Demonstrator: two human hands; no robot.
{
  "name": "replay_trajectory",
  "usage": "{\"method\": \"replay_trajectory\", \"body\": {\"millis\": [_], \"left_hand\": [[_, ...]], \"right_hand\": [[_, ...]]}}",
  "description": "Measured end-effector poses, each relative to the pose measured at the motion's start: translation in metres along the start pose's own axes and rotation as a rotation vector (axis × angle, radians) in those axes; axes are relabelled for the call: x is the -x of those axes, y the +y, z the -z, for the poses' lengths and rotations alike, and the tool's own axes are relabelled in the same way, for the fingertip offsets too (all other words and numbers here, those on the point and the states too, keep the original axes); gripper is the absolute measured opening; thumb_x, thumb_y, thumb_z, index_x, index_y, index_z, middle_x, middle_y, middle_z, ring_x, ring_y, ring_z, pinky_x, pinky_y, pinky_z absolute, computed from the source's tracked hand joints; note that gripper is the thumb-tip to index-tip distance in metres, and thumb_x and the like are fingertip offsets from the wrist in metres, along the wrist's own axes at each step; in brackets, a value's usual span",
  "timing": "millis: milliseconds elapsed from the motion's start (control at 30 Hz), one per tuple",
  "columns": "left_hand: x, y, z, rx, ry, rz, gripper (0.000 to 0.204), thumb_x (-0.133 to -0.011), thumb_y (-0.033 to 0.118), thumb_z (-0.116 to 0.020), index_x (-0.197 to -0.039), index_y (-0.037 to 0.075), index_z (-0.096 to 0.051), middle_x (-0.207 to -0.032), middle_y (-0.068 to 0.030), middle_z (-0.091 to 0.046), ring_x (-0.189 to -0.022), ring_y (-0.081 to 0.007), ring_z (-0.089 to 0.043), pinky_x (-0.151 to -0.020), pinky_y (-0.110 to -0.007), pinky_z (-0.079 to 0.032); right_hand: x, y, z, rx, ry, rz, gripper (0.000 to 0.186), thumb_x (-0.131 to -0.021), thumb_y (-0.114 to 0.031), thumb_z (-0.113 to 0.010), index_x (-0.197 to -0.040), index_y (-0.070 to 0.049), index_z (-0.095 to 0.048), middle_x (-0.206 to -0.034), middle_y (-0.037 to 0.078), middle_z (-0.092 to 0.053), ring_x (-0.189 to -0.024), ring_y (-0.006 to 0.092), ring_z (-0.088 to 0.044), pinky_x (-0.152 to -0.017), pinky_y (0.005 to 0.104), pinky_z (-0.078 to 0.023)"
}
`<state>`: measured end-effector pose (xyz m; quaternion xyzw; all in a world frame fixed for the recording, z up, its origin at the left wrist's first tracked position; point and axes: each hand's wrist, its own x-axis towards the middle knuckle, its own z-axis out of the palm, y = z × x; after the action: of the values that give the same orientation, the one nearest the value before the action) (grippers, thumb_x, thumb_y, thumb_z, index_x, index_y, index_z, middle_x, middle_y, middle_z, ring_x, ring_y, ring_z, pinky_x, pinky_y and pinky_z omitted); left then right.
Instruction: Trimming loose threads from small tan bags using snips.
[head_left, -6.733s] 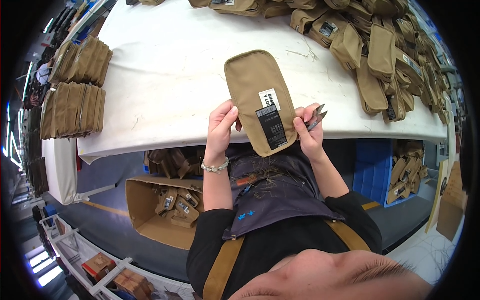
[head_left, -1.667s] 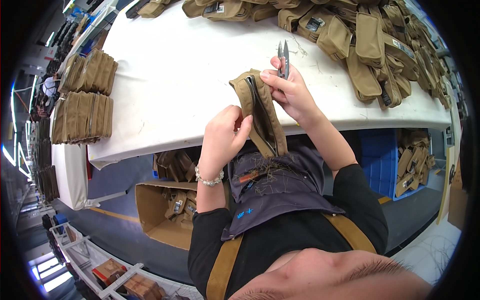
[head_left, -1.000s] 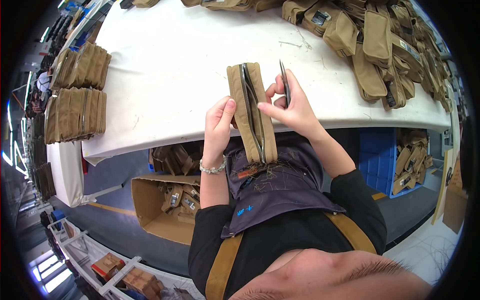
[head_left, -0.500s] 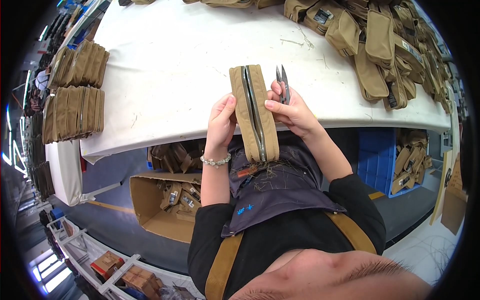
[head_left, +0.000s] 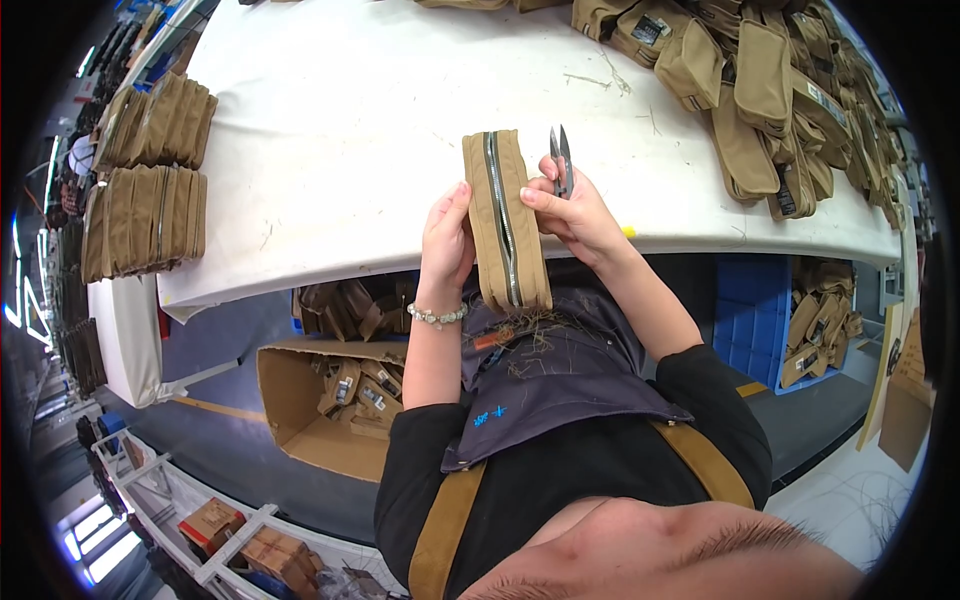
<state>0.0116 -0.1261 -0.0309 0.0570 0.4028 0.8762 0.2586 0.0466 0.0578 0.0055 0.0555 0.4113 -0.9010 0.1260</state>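
Between my hands a tan zippered pouch (head_left: 486,225) is held upright over the table's near edge, its long metal zipper facing me. My left hand (head_left: 447,238) grips the pouch's left side, thumb on top and the other fingers hidden behind it. On the right side, my right hand (head_left: 578,215) pinches the pouch between thumb and fingers. That same hand also keeps a pair of dark thread snips (head_left: 562,165), blades pointing away from me. Loose thread ends lie on my dark apron (head_left: 560,350) below the pouch.
Stacked tan pouches (head_left: 145,222) stand at the left of the white table (head_left: 340,130). A heap of tan pouches (head_left: 762,80) covers the far right. Below the table are a cardboard box (head_left: 285,400) and a blue crate (head_left: 735,320), both with pouches. Thread scraps lie on the tabletop.
The pouch has tipped slightly and its near end has moved up, away from my apron. The gap along the zipper looks narrower. My right hand has shifted a little left with the snips.
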Motion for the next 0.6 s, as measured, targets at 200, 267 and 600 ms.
{"method": "replay_trajectory", "body": {"millis": [200, 267, 600], "left_hand": [[-0.008, -0.003, 0.000, 0.108, 0.077, 0.053, 0.038, -0.104, 0.026, -0.038, -0.117, -0.005, -0.055, -0.107, -0.0137, -0.066, -0.092, -0.0171, -0.066, -0.081, -0.032, -0.055], [-0.014, -0.003, 0.000, 0.287, 0.041, 0.077, 0.039, -0.104, 0.026, -0.036, -0.120, -0.005, -0.054, -0.110, -0.0161, -0.065, -0.093, -0.0207, -0.067, -0.081, -0.035, -0.057], [-0.035, -0.002, 0.016, 0.461, -0.062, 0.060, 0.042, -0.105, 0.030, -0.033, -0.125, -0.002, -0.052, -0.117, -0.0161, -0.063, -0.101, -0.0227, -0.064, -0.087, -0.037, -0.055]], "right_hand": [[-0.010, 0.003, 0.002, -0.058, 0.033, -0.061, 0.037, -0.084, -0.010, -0.073, -0.091, -0.017, -0.038, -0.068, -0.005, -0.050, -0.042, 0.0007, -0.029, -0.039, 0.0200, -0.018], [-0.018, 0.000, -0.001, -0.021, 0.047, -0.025, 0.037, -0.083, -0.010, -0.072, -0.090, -0.017, -0.037, -0.066, -0.005, -0.049, -0.040, 0.0020, -0.029, -0.039, 0.0215, -0.018], [-0.051, -0.010, -0.009, -0.126, 0.073, -0.005, 0.035, -0.081, -0.005, -0.070, -0.089, -0.015, -0.038, -0.072, 0.007, -0.061, -0.038, 0.0051, -0.031, -0.038, 0.0225, -0.021]]}}
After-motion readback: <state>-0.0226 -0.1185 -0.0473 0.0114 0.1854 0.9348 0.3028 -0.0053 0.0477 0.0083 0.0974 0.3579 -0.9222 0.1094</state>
